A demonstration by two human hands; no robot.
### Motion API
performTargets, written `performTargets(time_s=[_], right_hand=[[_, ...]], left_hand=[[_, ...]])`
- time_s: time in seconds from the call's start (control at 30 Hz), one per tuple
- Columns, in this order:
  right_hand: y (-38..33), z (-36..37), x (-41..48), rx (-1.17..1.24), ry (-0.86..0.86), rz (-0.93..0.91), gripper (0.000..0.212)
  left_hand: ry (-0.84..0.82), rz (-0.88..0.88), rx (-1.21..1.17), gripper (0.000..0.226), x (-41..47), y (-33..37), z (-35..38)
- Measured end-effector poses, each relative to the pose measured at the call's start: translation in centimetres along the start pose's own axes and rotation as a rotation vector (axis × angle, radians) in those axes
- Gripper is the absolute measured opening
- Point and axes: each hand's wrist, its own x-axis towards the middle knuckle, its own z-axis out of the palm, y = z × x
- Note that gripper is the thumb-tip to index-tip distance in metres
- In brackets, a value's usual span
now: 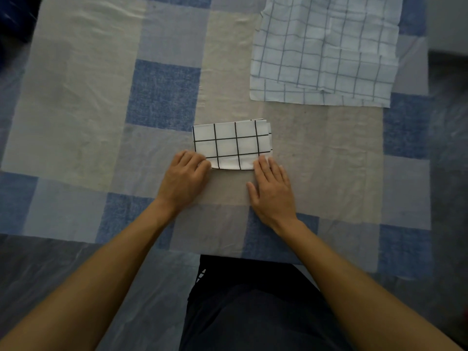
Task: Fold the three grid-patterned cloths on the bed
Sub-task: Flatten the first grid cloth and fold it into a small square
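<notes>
**Both hands at the near edge of a folded cloth**

A white cloth with black grid lines [231,145] lies folded into a small, thick rectangle near the middle of the bed [76,97], which is covered in a sheet of blue, grey and cream squares. Layered edges show at the cloth's right end.

The left hand [184,177] sits at the near left corner of the cloth, fingers curled, its grip closed on that corner. The right hand [272,188] lies flat and open, palm down, fingertips pressing on the near right corner; it grips nothing.

Farther away and to the right, well apart from the folded cloth, pale cloths with blue grid lines [326,51] lie spread flat, one overlapping another; how many layers is unclear.
</notes>
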Motion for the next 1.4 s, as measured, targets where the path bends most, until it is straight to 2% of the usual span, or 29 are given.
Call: performTargets(time_s=[0.13,0.23,0.3,0.43,0.5,0.57,0.7,0.77,0.87,1.03,1.13,1.23,1.4], right_hand=[[-1.5,-2.1,1.2,0.009,0.128,-0.111,0.056],[-3.3,-4.7,3.5,0.171,0.262,-0.229,0.036],[-3.8,-7.3,4.9,0.277,0.341,-0.247,0.025],[-3.8,-13.2,6.0,0.523,0.335,-0.195,0.017],[-3.6,-16.1,6.1,0.702,0.288,-0.105,0.015],[-3.4,-18.5,6.3,0.787,0.241,-0.069,0.016],[-3.5,-22.1,6.2,0.864,0.211,-0.083,0.024],[-4.0,-23.7,6.1,0.928,0.237,-0.114,0.014],[-5.1,-25.8,5.8,1.024,0.304,-0.155,0.021],[-6.6,-28.1,5.6,1.194,0.305,-0.113,0.013],[-7.4,-28.7,5.5,1.231,0.314,-0.096,0.015],[-8.6,-29.0,5.6,1.228,0.333,-0.103,0.027],[-10.7,-29.7,5.6,1.216,0.342,-0.114,0.022]], left_hand=[[0.077,0.017,-0.049,0.015,2.5,1.8,-2.3],[0.104,0.021,-0.101,0.014,4.6,3.4,-4.6],[0.158,-0.071,-0.167,0.013,6.1,4.3,-6.4],[0.220,-0.378,-0.374,0.018,8.8,4.7,-10.4],[0.197,-0.428,-0.416,0.020,9.5,4.2,-11.9],[0.200,-0.441,-0.467,0.018,10.1,3.6,-13.2],[0.308,-0.485,-0.544,0.010,11.9,4.0,-16.6],[0.371,-0.495,-0.577,0.006,12.8,4.5,-18.4],[0.445,-0.455,-0.587,0.007,13.6,5.2,-20.8],[0.567,-0.509,-0.683,0.009,13.8,5.8,-23.9],[0.609,-0.537,-0.780,0.008,13.7,5.7,-24.9],[0.631,-0.561,-0.862,0.011,13.7,5.3,-25.9],[0.641,-0.572,-0.948,0.013,13.4,3.6,-27.7]])
